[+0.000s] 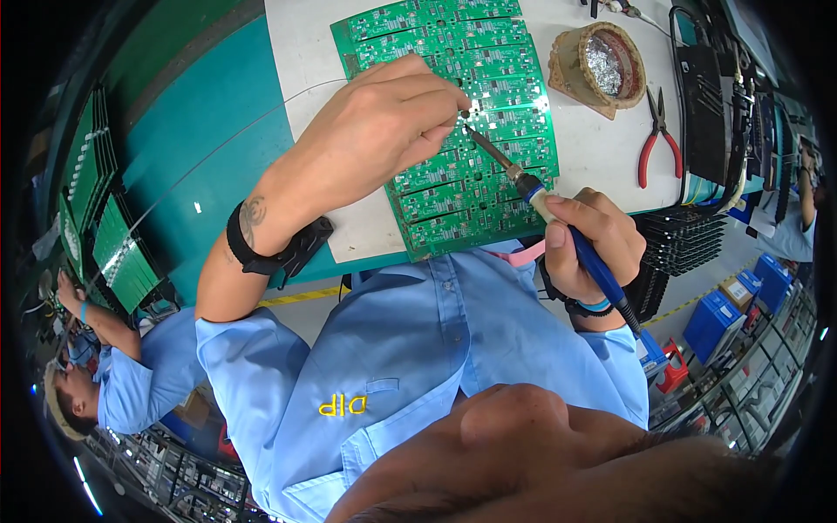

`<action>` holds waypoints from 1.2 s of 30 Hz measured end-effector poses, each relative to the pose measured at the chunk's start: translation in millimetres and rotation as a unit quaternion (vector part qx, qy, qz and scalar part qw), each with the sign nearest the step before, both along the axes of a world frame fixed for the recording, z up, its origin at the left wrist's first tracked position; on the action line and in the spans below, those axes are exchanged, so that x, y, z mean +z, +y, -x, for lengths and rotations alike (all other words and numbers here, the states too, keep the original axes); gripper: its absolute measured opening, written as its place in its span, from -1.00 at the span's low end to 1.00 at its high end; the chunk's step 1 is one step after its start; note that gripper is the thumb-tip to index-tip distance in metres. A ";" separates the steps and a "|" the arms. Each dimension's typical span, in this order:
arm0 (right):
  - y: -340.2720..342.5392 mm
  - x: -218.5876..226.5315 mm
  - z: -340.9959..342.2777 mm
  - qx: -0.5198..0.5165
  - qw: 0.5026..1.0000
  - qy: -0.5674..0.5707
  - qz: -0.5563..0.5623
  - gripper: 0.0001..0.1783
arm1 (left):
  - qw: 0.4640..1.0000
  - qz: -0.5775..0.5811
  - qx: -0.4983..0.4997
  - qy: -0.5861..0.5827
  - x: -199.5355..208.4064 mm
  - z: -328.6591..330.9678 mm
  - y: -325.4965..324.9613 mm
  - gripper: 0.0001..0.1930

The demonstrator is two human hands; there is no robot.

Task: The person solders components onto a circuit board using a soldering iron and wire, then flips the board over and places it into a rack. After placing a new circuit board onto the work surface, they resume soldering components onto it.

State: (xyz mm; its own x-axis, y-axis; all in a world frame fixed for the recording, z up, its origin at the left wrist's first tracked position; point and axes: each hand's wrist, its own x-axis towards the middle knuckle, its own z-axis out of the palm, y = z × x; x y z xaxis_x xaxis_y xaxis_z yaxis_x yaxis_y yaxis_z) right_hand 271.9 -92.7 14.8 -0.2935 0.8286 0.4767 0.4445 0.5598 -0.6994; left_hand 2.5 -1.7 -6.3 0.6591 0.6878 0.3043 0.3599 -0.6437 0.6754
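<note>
A green panel of joined circuit boards (453,231) lies on the white work surface in front of me. My right hand (593,240) is wrapped round the blue handle of a soldering iron (493,150), whose tip points at the middle of the panel. Close beside that tip, the fingers of my left hand (379,126) are pinched together over the boards. A thin solder wire (285,100) runs from the left into that hand; its end between the fingertips is hidden. Whether the iron's tip touches a joint is too small to tell.
Right of the panel stands a round brown pot (580,74) holding silvery scraps. Red-handled pliers (656,144) lie beside it, near black equipment (704,113) at the right edge. Upright green boards (126,253) stand at the left, where another person (157,366) works.
</note>
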 end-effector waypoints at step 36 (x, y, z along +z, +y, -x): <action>10.1 -3.4 -7.0 -0.022 1.000 0.009 0.008 -0.78 | 0.999 -0.009 0.050 -0.010 -0.2 -3.2 4.8 -0.85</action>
State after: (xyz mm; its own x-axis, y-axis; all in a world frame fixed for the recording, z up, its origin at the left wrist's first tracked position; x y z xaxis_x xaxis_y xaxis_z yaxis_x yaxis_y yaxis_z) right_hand 278.9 -82.6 11.4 -0.2479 0.8481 0.4683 0.4565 0.5286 -0.7156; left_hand 5.8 3.1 -6.5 0.5811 0.7446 0.3285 0.4103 -0.6167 0.6718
